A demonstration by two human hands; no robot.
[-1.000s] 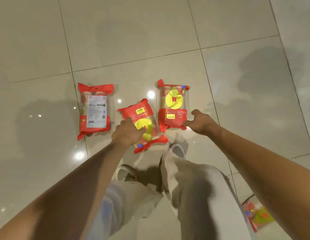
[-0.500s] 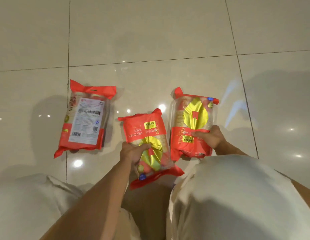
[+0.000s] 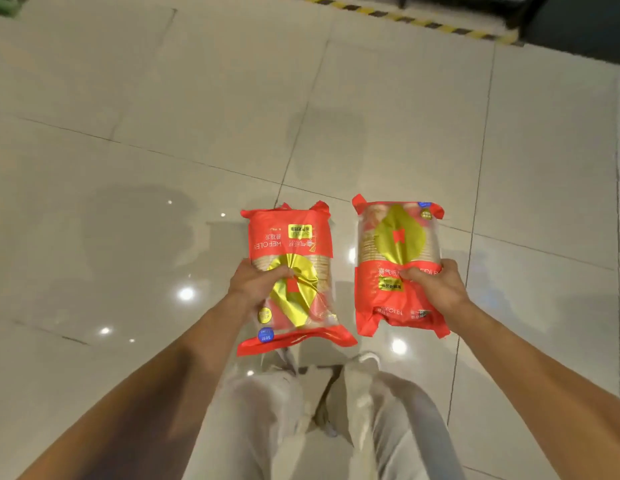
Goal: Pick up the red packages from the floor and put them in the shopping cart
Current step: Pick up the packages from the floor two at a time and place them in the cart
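Two red packages held up above the tiled floor, one in each hand.

At centre frame the left hand (image 3: 256, 285) clasps the left package (image 3: 291, 278) at its side, thumb across the front; the right hand (image 3: 436, 289) grips the right package (image 3: 396, 268) likewise. The packages are near each other, not touching, above pale trousers (image 3: 267, 427) on glossy floor (image 3: 128, 168); a striped strip (image 3: 422, 20) crosses the upper right.

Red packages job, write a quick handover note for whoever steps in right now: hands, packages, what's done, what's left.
Left hand: gripping the left red package, lifted off the floor.
Right hand: gripping the right red package, also lifted.
Done: both are picked up.
Left: carry them to the shopping cart, which is not in view, and drop them in. Check the floor for any more packages; none show here.
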